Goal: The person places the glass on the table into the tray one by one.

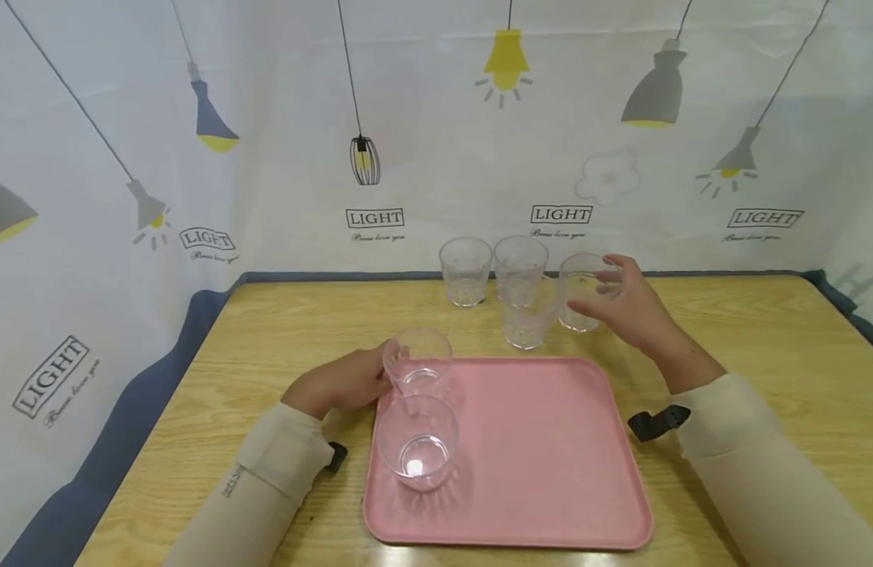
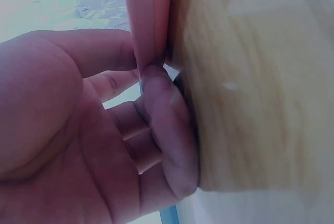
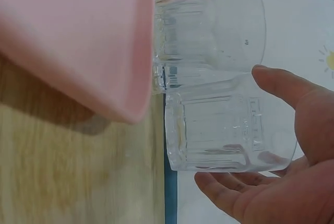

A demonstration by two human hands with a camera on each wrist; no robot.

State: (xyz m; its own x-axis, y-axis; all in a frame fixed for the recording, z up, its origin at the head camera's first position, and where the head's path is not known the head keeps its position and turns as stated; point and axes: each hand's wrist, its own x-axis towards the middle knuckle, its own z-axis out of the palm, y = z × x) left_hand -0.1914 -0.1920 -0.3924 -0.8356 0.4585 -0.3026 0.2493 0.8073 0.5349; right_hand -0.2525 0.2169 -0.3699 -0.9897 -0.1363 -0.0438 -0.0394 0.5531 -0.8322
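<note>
At the far left corner of the pink tray (image 1: 529, 449), my left hand (image 1: 347, 382) pinches its edge. In the left wrist view the thumb lies against the tray wall (image 2: 151, 15) and the other fingers curl below, down by the wood. My right hand (image 1: 638, 315) is spread around the rightmost clear glass (image 1: 573, 283), thumb on the near side, fingers behind. That glass stands upright on the table. In the right wrist view the thumb and fingers lie loosely along both sides of the glass (image 3: 214, 130).
Two clear glasses stand along the tray's left side, one farther back (image 1: 422, 354) and one nearer (image 1: 417, 441). Behind the tray, more glasses stand close together: two at the table's back edge (image 1: 466, 272) and one in front (image 1: 525, 323). A lamp-print cloth (image 1: 443, 157) hangs behind.
</note>
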